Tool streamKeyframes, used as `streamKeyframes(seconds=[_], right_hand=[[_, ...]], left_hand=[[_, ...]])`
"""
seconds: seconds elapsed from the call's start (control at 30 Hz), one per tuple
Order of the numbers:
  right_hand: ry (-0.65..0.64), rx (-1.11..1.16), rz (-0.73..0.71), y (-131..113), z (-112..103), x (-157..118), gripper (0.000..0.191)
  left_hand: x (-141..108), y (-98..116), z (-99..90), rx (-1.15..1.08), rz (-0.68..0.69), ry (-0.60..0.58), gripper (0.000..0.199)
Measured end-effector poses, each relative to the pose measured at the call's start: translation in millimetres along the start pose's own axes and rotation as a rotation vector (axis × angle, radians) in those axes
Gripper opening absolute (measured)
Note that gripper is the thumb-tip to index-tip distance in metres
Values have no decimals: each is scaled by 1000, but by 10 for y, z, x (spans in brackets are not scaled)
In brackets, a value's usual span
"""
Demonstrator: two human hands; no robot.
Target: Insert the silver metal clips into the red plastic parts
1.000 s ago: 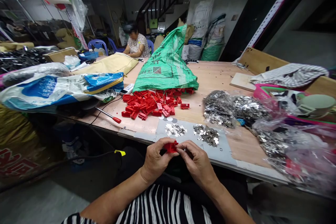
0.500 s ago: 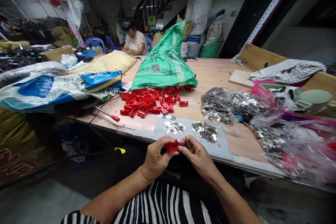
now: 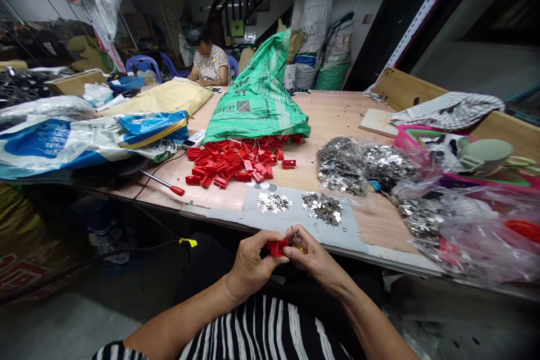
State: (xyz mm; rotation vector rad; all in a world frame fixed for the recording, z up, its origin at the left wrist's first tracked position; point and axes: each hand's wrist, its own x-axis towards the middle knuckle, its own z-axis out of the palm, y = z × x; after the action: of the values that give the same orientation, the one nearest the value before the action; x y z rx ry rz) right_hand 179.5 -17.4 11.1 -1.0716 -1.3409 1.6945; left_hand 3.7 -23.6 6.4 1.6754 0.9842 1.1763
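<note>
In front of my lap, my left hand (image 3: pixel 253 257) pinches a small red plastic housing (image 3: pixel 276 247) between thumb and fingers. My right hand (image 3: pixel 307 252) is closed at the housing's right side, its thumb close against it. A thin metal tool with a yellow part (image 3: pixel 300 248) shows between the right fingers; its exact kind is hidden. Beyond the hands, two piles lie on a grey mat (image 3: pixel 295 230): shiny flat metal pieces (image 3: pixel 274 202) and darker metal pieces (image 3: pixel 323 209). Behind them is a heap of similar red housings (image 3: pixel 230 163), spilling from a green woven sack (image 3: pixel 259 107).
A red-handled rod (image 3: pixel 164 183) lies at the table's left edge. Clear bags of metal parts (image 3: pixel 358 163) and a pink basket (image 3: pixel 405 138) stand to the right. At the left is a blue-white sack (image 3: pixel 84 140). Another person (image 3: pixel 211 62) sits across the table.
The view has shifted slightly, moving the table things a little left. Both hands stay at the red housing; the thin metal tool now shows upright between my right fingers.
</note>
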Motion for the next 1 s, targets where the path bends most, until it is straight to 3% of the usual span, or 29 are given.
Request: streamKeyframes(seconds=[0.2, 0.33, 0.47, 0.6, 0.73, 0.8, 1.0], right_hand=[[-20, 137, 53, 36, -18, -75, 47], [-32, 305, 150, 105, 26, -64, 52], [-29, 326, 165, 89, 50, 30, 50], [37, -25, 71, -23, -110, 208, 41], [360, -834, -81, -127, -382, 435, 16], [436, -1125, -76, -156, -478, 549, 14], [438, -1307, -51, -174, -547, 809, 13]], left_hand=[[4, -8, 15, -121, -87, -33, 29], [52, -46, -12, -412, -173, -68, 31], [106, -122, -19, -620, -269, 39, 36], [129, -176, -36, -605, -341, 168, 37], [138, -196, -68, -559, -360, 233, 37], [141, -201, -74, -549, -363, 235, 37], [143, -244, -77, -555, -362, 223, 37]])
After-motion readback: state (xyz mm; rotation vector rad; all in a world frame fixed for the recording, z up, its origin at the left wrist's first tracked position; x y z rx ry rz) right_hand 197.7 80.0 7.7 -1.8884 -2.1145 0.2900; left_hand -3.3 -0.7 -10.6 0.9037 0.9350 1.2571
